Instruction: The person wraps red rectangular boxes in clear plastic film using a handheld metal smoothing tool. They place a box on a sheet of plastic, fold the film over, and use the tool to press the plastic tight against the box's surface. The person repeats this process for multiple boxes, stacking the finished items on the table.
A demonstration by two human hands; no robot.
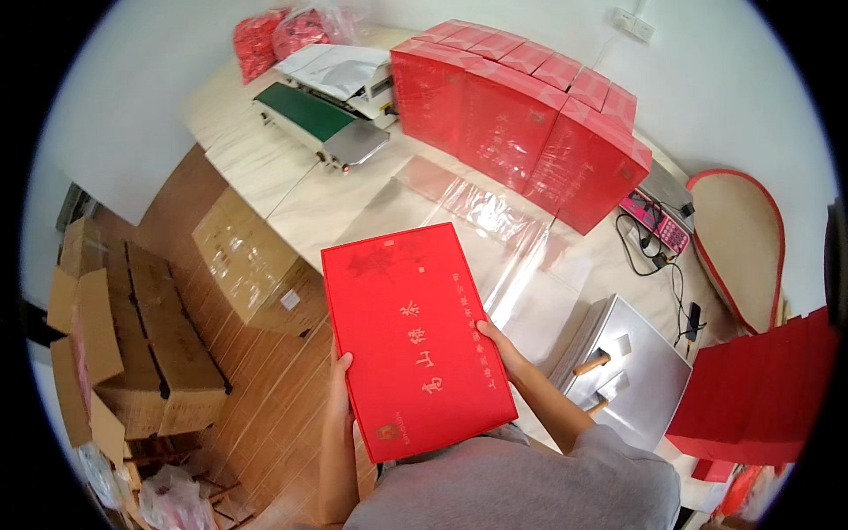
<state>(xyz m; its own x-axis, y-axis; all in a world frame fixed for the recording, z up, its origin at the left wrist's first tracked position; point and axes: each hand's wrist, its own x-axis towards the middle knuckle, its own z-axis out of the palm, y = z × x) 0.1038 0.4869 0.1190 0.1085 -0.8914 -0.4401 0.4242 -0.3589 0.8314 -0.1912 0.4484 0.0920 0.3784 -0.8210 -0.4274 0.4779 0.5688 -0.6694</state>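
A flat red gift box [415, 340] with gold lettering is held up between both hands, in front of my body and over the table's near edge. My left hand [343, 378] grips its left side, the thumb resting on the top face and the fingers hidden beneath. On the opposite side my right hand [500, 346] closes on the edge, thumb on top. Just beyond the box, clear plastic film [490, 212] lies on the pale table [234, 155], shining with reflected light.
Several film-wrapped red boxes [512, 124] stand at the back, beside a green-belted machine [309, 113]. On the right are a metal-topped unit [649, 389] with two wooden-handled scrapers, cables, a woven tray [738, 238] and more red boxes [760, 389]. Cardboard cartons [256, 265] occupy the floor at left.
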